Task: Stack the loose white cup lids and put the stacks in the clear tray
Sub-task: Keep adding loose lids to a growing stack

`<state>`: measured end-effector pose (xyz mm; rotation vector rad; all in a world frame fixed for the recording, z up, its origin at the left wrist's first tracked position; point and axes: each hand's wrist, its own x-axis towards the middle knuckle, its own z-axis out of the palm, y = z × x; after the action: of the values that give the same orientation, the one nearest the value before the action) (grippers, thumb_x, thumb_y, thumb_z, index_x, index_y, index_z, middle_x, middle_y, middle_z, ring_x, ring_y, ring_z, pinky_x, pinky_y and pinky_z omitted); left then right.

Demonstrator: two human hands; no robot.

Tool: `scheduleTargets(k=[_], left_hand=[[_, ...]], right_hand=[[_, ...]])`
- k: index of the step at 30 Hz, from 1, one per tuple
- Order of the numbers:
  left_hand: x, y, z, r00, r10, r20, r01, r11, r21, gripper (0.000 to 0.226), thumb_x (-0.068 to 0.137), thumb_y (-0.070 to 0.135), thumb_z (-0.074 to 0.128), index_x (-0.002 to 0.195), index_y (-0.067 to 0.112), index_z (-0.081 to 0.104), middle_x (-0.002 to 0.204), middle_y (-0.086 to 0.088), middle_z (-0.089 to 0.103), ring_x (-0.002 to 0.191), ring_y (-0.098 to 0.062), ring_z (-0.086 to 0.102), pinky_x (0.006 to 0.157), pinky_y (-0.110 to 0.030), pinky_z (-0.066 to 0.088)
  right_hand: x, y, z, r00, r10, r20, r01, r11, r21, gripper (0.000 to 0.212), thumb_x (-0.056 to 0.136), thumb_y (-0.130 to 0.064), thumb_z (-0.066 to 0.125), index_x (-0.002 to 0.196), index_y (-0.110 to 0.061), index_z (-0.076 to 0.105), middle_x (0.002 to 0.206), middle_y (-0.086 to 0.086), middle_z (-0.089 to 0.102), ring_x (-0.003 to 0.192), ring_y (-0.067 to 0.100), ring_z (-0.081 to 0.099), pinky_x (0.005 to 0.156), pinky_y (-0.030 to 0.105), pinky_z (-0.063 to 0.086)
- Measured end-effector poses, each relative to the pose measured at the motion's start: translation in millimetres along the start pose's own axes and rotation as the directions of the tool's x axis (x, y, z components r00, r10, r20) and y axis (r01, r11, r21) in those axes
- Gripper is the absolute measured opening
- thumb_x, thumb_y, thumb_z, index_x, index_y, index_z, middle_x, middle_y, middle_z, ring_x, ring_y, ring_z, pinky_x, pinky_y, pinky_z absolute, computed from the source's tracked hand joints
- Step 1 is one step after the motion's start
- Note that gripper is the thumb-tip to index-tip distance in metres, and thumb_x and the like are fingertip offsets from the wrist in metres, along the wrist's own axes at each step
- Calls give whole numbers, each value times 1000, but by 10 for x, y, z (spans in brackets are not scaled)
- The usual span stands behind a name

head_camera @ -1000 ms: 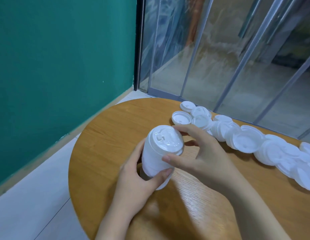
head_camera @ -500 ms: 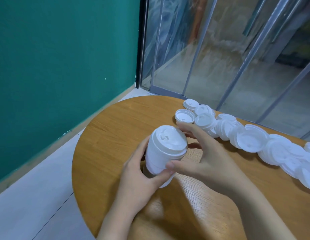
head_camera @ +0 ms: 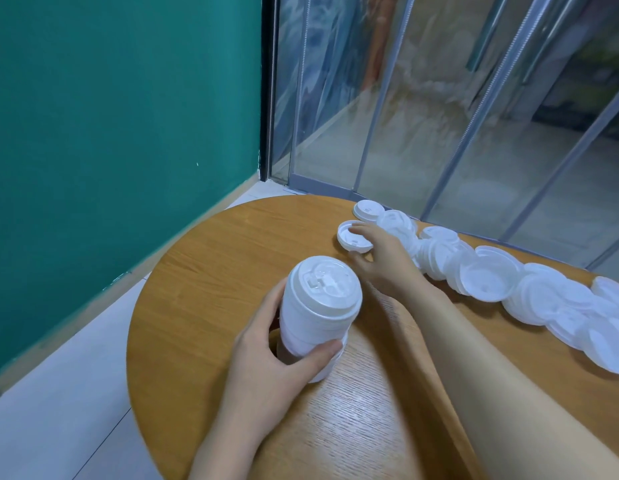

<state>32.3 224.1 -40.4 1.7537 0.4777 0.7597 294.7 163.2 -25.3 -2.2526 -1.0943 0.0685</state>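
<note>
A tall stack of white cup lids stands on the round wooden table. My left hand grips the stack low down, thumb in front and fingers behind. My right hand reaches past the stack to a single upturned lid; its fingers lie over the lid's far rim and the thumb sits at the near rim. A long row of loose white lids runs from there to the right edge of the view. No clear tray is in view.
A teal wall rises on the left and glass panels with metal frames stand close behind the table. The table's left rim drops off to a pale tiled floor.
My right hand has left the top of the stack and moved away to the single upturned lid at the row's left end. My left hand still holds the stack.
</note>
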Motion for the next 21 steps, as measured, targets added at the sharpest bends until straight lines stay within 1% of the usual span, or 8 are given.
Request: scheduleTargets(k=[1,4,7,10,12,15,18,21], left_hand=[[2,-3,-4,1000,2,5,-2,1000,2,84,63,41,91,139,42,57,134,28,64,127,3,58,101,-23,48],[10,-9,-12,1000,13,18,-13,1000,10,84,66,31,97,139,41,58,134,28,64,128,5,57,100,-13,47],[22,-4,1,1000,17,18,-18,1000,7,82,68,21,96,138,40,58,132,29,65,126,6,58,95,-6,44],[21,1,4,999,26,21,-27,1000,7,81,68,19,95,138,39,58,132,29,65,126,6,58,94,-6,44],[16,-2,1,999,30,22,-30,999,14,81,68,19,95,137,40,59,131,29,65,126,6,58,95,-6,43],[13,-6,1,999,32,22,-32,999,19,82,68,21,95,138,40,58,132,29,65,126,6,58,96,-7,43],[12,1,1,999,34,32,-34,999,7,84,67,22,97,140,39,58,132,28,65,125,6,58,97,-8,44],[9,-1,-2,999,38,29,-38,999,-8,83,65,33,93,140,40,57,133,28,65,125,4,59,98,-12,47]], right_hand=[[49,5,30,1000,15,21,-15,1000,-24,47,98,-14,63,144,-16,55,151,-1,53,141,17,46,106,20,34],[130,26,79,996,73,60,-67,994,-86,46,102,-19,57,147,-17,51,153,1,52,142,22,46,114,36,39],[137,13,96,992,105,69,-92,981,-171,32,101,-13,52,130,-6,62,135,12,65,125,33,57,103,46,47],[110,24,122,993,103,57,-86,965,-246,26,97,-7,51,115,-4,69,118,14,72,113,35,62,93,49,52],[69,40,137,997,69,38,-57,965,-255,25,96,-6,54,114,-6,71,116,10,73,112,32,64,93,46,53],[-21,65,138,1000,20,16,-16,971,-238,27,95,-6,60,118,-12,74,116,4,73,109,25,64,90,36,51],[-136,106,120,999,47,-4,-47,987,-154,25,96,-7,63,117,-15,73,114,1,71,102,19,64,85,31,49],[-311,141,93,997,50,-58,-53,997,-55,22,94,-8,67,112,-18,73,109,-3,70,96,11,60,79,13,41]])
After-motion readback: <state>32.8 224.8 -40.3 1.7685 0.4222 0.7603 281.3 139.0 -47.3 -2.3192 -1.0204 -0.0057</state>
